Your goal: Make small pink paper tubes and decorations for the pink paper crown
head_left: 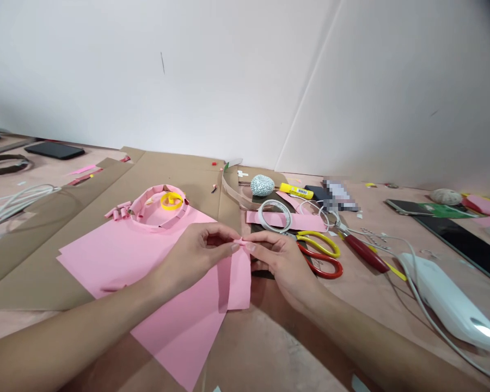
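Nothing can be read here. The yellow glue stick point(296, 191) near the far edge of the desk has dark printing along its barrel, but it is too small to make out. Just to its right, a pixelated patch point(340, 196) hides whatever lies there.

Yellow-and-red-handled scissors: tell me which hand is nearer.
Right. The right hand sits just left of the scissors, close beside the handles. The left hand is farther left, beyond the right hand, and both pinch the pink paper.
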`<state>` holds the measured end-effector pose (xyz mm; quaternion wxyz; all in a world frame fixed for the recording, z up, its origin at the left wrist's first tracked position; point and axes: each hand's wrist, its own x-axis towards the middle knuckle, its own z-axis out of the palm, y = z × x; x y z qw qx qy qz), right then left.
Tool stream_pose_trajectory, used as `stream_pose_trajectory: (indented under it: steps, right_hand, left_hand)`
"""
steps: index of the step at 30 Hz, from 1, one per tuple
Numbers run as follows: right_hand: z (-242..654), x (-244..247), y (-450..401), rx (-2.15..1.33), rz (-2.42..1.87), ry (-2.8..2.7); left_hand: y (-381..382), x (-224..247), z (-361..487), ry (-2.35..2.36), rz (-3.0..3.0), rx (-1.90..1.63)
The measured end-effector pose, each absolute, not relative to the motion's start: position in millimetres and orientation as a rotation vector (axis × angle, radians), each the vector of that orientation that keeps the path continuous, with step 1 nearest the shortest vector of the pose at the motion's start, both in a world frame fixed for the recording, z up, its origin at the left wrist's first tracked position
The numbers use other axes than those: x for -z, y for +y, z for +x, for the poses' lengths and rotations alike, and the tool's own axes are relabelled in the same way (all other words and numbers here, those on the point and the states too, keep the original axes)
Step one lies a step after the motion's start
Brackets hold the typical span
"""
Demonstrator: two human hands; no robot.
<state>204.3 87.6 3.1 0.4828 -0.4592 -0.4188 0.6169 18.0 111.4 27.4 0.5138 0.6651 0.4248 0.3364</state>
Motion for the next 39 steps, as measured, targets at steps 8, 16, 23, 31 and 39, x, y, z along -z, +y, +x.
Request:
stream_pose_trajectory:
  steps: [8, 16, 23, 31, 39]
  right_hand:
    - [203.3, -1.5, 88.8, -1.490, -1.079, -1.052]
    - [206.6, -0.1, 89.1, -1.571, -0.951, -0.977]
    - [208.4, 4.2, 92.0, -1.563, -0.936, -0.990]
    - [209.3, 5.2, 91.3, -1.594, -0.939, -0.964]
    - [208.5, 4.1, 93.1, -1.489, -0.987, -1.006]
  left_hand:
    - [112.6, -26.9, 17.6, 1.050, 1.631, -0.822]
    - [111.4, -30.5, 17.7, 1.106, 1.640, -0.852]
    - [110.7, -31.2, 17.3, 1.144, 1.662, -0.847]
    - [111.8, -31.4, 17.6, 1.193, 1.665, -0.842]
    - [110.4, -26.6, 17.7, 1.062, 1.590, -0.870]
